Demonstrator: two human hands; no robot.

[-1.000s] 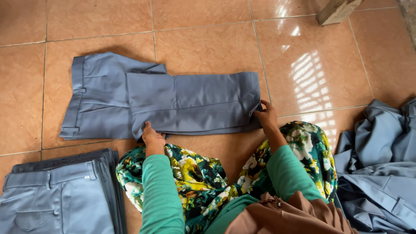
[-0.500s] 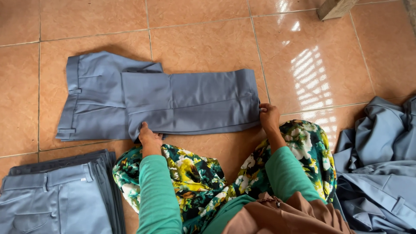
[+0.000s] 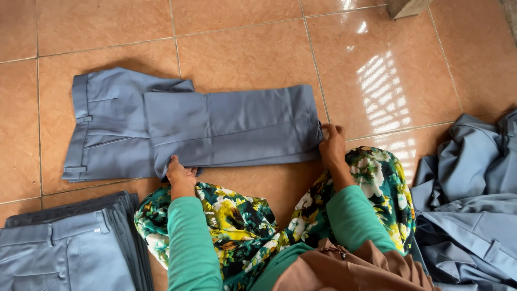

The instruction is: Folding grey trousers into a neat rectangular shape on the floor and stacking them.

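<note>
Head view, left hand [image 3: 180,173]: green-sleeved, pressed flat on the near edge of the folded grey-blue cloth trousers [image 3: 194,129], at the point where the doubled-back leg ends; fingers on the fabric, whether pinching it or only pressing cannot be told
Head view, right hand [image 3: 332,144]: green-sleeved, at the far right end of the same trousers, fingers curled around the folded leg edge, gripping the cloth
Trousers, place: flat on the glossy orange tiled floor [image 3: 242,48], stretched between the two hands and beyond the left one, waistband further left than the left hand, legs folded back over the seat part
Trousers, lie: waistband with belt loops at the far left, upper layer reaching from near the left hand to the right hand
Lap: green, yellow and white flowered skirt cloth [image 3: 231,215] spread just below both hands, touching the floor close to the trousers' near edge
Brown cloth [image 3: 344,269]: bunched between the two forearms, nearer the body than either hand
Stack left of the left arm: pile of folded grey-blue trousers [image 3: 70,248], neat, waistband uppermost, well apart from the left hand
Heap right of the right arm: loose crumpled grey-blue garments [image 3: 474,199], unfolded, near the right elbow, apart from the right hand
Far corner beyond the right hand: pale block-shaped object [image 3: 406,6], cut off by the frame edge, kind not clear
</note>
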